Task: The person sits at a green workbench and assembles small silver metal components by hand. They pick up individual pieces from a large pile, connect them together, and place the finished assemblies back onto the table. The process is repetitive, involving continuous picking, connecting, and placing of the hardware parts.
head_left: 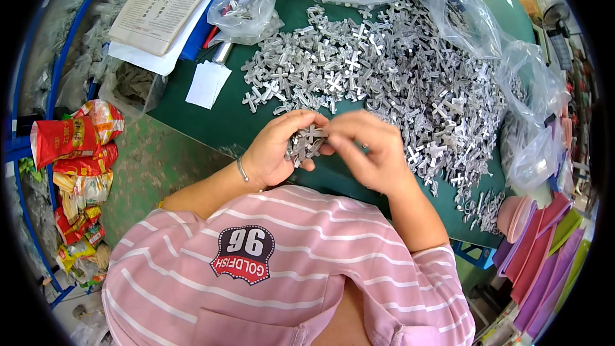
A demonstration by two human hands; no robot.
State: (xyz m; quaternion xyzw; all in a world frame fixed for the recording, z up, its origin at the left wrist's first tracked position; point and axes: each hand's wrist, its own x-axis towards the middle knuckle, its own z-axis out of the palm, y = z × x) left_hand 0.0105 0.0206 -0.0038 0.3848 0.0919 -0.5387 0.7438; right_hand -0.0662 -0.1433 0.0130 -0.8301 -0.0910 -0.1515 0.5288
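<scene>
My left hand (274,146) is cupped around a handful of small silver-grey metal crosses (306,144), held close to the table's near edge. Just beside it, my right hand (370,147) reaches its bent fingers and thumb toward that handful. Those right fingers are smeared by motion, and I cannot make out whether a piece is pinched between them. Beyond both hands, a big heap of similar metal crosses (410,70) spreads over the green table (192,110).
Clear plastic bags (242,9) stand at the back and along the right. A printed booklet (168,0) and white paper slips (208,84) lie at left. Small loose metal parts (482,210) sit near the right edge. Red snack packets (67,140) hang at far left, coloured folders (535,243) at right.
</scene>
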